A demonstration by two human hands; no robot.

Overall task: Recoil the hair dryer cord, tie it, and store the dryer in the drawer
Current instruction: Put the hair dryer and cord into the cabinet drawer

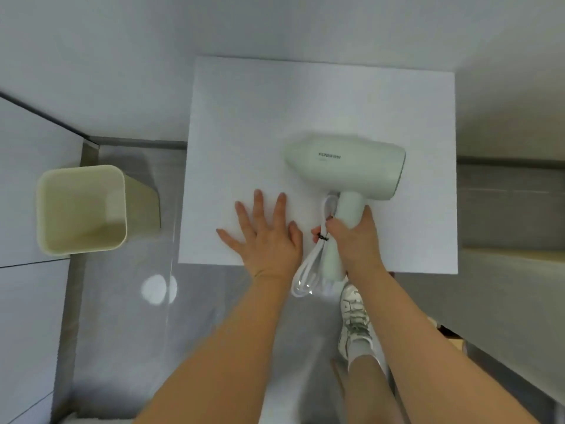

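A: Which is the largest surface?
B: The white desk (305,102); a bin (82,209) stands on the floor at its 9 o'clock.
A: And the hair dryer (345,163)?
B: At the desk's 4 o'clock, with the right grip (354,237) clamped round its handle. The left grip (266,237) lies flat on the desk, fingers apart. The tied cord (305,270) coil is at 6 o'clock.

Setting: domestic washroom or dressing corner, most likely in a home. Evidence: glossy grey floor tiles (122,316) carrying a round lamp reflection (159,289); plain white walls (91,56) on the far side; a small square pale-yellow waste bin (81,168) on the floor at left, by the wall; a white square cabinet top (275,102) at centre; a pale-green hair dryer (351,166) over its right part; a low pale ledge (504,261) at right.
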